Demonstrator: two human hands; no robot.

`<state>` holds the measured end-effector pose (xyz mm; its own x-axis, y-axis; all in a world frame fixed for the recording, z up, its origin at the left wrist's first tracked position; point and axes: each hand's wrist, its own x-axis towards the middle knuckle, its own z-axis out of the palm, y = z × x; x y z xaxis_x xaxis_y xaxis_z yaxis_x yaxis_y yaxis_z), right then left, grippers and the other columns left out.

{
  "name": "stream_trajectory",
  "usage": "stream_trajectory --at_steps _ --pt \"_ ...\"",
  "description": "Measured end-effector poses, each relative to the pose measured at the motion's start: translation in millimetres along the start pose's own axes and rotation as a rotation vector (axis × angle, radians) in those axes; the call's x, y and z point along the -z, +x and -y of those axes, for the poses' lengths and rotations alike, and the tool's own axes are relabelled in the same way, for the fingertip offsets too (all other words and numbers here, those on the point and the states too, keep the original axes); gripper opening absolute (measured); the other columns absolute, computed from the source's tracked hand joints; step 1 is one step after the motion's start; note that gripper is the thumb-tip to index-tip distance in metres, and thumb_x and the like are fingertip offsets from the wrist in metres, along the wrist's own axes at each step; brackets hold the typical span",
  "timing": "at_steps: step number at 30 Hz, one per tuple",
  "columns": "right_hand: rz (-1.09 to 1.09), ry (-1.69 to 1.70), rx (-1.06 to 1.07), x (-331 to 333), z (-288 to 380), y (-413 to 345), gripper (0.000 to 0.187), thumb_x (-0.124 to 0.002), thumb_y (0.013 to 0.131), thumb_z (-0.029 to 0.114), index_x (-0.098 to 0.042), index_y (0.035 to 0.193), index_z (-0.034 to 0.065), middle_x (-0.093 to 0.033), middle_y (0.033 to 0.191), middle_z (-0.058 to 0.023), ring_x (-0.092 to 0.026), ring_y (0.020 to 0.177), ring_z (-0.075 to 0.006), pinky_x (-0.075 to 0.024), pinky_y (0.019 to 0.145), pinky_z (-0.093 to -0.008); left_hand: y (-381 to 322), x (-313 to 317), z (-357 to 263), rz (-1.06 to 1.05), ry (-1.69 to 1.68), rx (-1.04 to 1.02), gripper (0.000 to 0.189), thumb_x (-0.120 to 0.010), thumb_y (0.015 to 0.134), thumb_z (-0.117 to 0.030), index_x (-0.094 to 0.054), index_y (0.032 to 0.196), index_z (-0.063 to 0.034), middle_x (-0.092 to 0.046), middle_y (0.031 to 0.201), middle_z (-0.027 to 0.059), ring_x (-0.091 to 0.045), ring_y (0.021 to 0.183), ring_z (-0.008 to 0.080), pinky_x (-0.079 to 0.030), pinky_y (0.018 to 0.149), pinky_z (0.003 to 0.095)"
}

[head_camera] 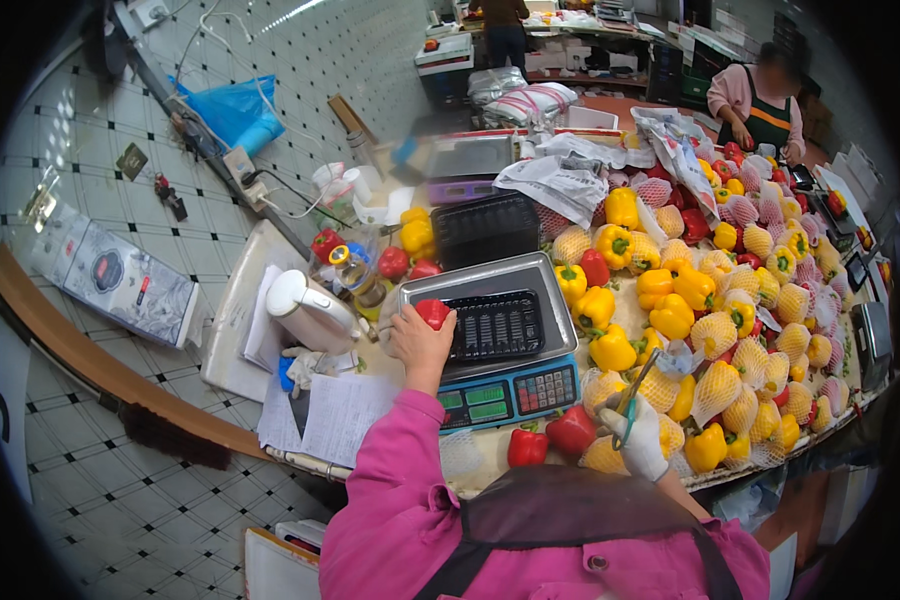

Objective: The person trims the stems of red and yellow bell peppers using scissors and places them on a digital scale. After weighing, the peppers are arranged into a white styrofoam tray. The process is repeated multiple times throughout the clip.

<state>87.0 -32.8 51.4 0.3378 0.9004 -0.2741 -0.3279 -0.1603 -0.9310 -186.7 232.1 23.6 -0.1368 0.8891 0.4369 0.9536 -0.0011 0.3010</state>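
A red bell pepper [433, 313] is held in my bare left hand [420, 345], above the left end of a black plastic tray [497, 327]. That tray rests on the metal pan [562, 330] of a blue digital scale [508, 396]. In my white-gloved right hand [643, 439] are scissors [630, 418] with green handles, their blades pointing up over yellow peppers. Whole red peppers [572, 430] lie between the scale and my apron. Many yellow peppers [672, 316] are heaped on the right, several in foam net sleeves [716, 335].
A white electric kettle [311, 311], a jar [356, 277] and handwritten papers [349, 416] stand or lie left of the scale. Behind it are stacked black trays [486, 229], a second scale [469, 169] and newspaper [562, 184]. A co-worker [757, 105] handles peppers across the table.
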Motion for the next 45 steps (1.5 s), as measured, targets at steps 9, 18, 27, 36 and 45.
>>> stream_trajectory --at_steps 9,18,27,36,45 --pt "-0.057 -0.068 0.024 13.5 2.1 29.4 0.035 -0.077 0.084 0.014 -0.059 0.11 -0.0016 -0.066 0.092 -0.0081 -0.065 0.078 -0.0139 -0.0551 0.067 -0.028 12.5 -16.2 -2.9 0.065 -0.232 -0.108 0.063 -0.08 0.079 -0.041 -0.047 0.111 0.0034 -0.058 0.104 0.0276 -0.06 0.097 0.0482 -0.049 0.086 0.0538" --pt "-0.249 -0.655 0.365 48.5 34.2 190.5 0.032 -0.081 0.078 0.017 -0.064 0.1 0.0018 -0.069 0.088 -0.0081 -0.066 0.079 -0.0163 -0.0529 0.071 -0.0319 0.8 -17.2 -2.6 0.026 -0.426 -0.081 0.062 -0.082 0.082 -0.042 -0.048 0.11 0.002 -0.06 0.101 0.0274 -0.059 0.096 0.048 -0.047 0.083 0.0519" --pt "-0.571 -0.98 0.388 67.8 38.2 368.1 0.036 -0.07 0.087 0.034 -0.061 0.103 0.0035 -0.07 0.096 -0.027 -0.067 0.096 -0.0451 -0.0516 0.085 -0.0514 3.0 -17.1 -7.2 0.052 -0.458 0.024 0.064 -0.084 0.08 -0.041 -0.05 0.114 0.0013 -0.061 0.105 0.0258 -0.06 0.099 0.0463 -0.047 0.087 0.0501" --pt "-0.466 -0.819 0.522 75.5 44.7 392.0 0.033 -0.078 0.079 0.024 -0.061 0.094 0.0006 -0.07 0.086 -0.021 -0.07 0.081 -0.0371 -0.0532 0.073 -0.0453 4.2 -13.2 -7.8 0.047 -0.409 0.032 0.072 -0.081 0.081 -0.046 -0.047 0.123 0.0025 -0.061 0.114 0.0285 -0.061 0.105 0.047 -0.049 0.09 0.0504" --pt "-0.108 -0.27 0.423 77.5 120.2 236.0 0.026 -0.077 0.082 0.009 -0.056 0.096 0.0021 -0.061 0.079 -0.0042 -0.064 0.067 -0.012 -0.0538 0.057 -0.0267 1.8 -9.5 -16.5 -0.143 -0.298 -0.111 0.077 -0.081 0.081 -0.043 -0.048 0.132 0.0035 -0.062 0.111 0.0247 -0.06 0.106 0.0426 -0.048 0.092 0.0478"
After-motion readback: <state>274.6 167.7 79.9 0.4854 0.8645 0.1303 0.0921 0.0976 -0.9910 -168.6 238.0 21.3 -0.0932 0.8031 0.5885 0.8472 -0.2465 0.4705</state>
